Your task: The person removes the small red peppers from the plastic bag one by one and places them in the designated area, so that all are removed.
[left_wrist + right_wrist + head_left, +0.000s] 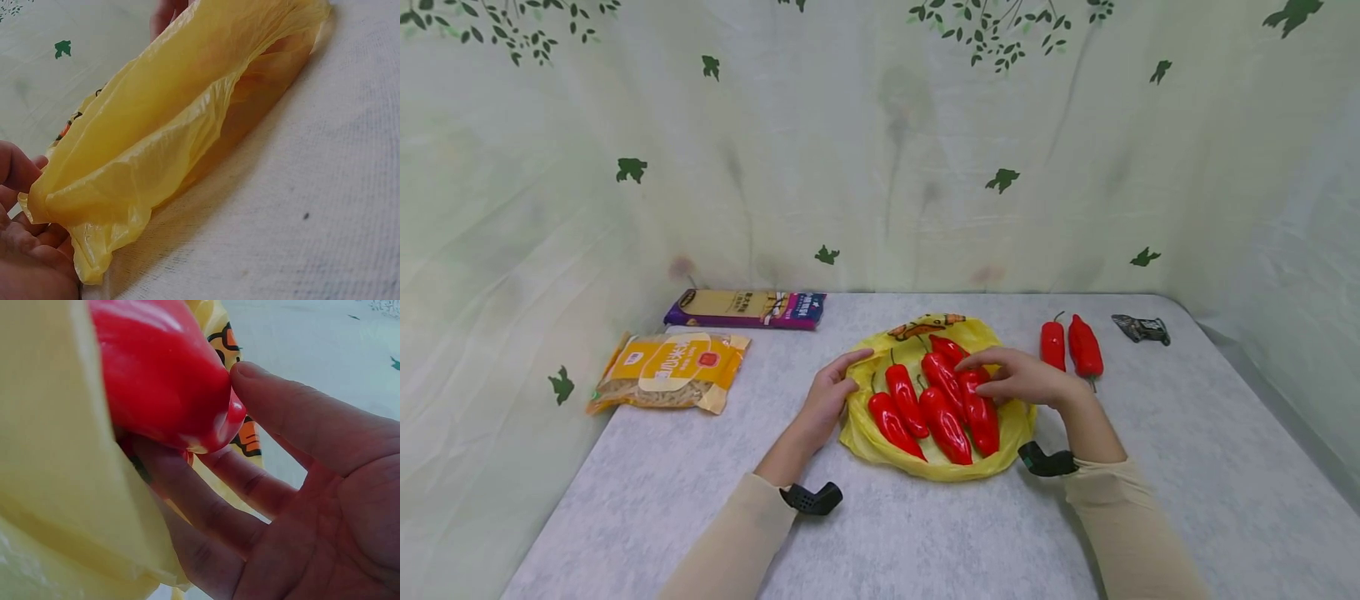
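Left hand (833,387) pinches the yellow bag (859,435) at left, right hand (1024,377) a glossy pepper (982,421), which a loose grip could drop

Blocked at ctr by yellow bag (951,472), w/ red peppers (942,421) packed close inside and little finger room betw. them. Obstructed at bag's upper L edge by left hand (829,398), over its R side by right hand (1022,375). Passable up front betw. forearms (730,533), low over table (925,542), though narrowed by wrist cams (820,500) jutting inward. Passable too betw. orange packet (673,371) and left hand. Tight behind bag, w/ backdrop curtain (850,167) close; obstructed at back L by purple packet (745,308). Narrow betw. bag and two loose peppers (1085,346), w/ R forearm just in front. Roomy along R front; obstructed only nr back R corner, by dark wrapper (1142,329).
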A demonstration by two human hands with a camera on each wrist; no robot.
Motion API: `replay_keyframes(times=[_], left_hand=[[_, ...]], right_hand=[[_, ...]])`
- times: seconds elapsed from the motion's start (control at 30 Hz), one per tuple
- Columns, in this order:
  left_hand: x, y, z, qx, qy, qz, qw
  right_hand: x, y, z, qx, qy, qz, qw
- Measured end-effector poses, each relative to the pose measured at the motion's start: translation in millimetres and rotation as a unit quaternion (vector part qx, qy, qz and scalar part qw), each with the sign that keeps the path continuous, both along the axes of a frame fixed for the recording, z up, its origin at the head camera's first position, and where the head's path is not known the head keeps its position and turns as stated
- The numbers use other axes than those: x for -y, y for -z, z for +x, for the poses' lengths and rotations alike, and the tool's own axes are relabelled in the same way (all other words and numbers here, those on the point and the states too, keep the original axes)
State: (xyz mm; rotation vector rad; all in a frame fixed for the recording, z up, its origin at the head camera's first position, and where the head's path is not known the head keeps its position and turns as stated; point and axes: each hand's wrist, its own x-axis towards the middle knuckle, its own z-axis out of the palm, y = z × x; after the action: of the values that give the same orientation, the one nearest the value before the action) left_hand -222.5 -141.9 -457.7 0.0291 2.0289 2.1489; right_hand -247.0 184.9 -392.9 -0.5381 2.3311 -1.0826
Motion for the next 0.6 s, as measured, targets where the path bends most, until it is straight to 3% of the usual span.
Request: replay_keyframes(times=[0.23, 0.6], left_hand=[[0.1, -0.3, 0.2, 0.005, -0.002, -0.003, 1.0000], [-0.9, -1.5, 0.5, 0.003, -0.004, -0.001, 1.0000]], right_hand=[[-0.5, 2.3, -1.2, -0.017, -0.001, 0.006, 0.9998], [-0.9, 1.6, -1.9, -0.009, 0.002, 0.012, 0.9999]])
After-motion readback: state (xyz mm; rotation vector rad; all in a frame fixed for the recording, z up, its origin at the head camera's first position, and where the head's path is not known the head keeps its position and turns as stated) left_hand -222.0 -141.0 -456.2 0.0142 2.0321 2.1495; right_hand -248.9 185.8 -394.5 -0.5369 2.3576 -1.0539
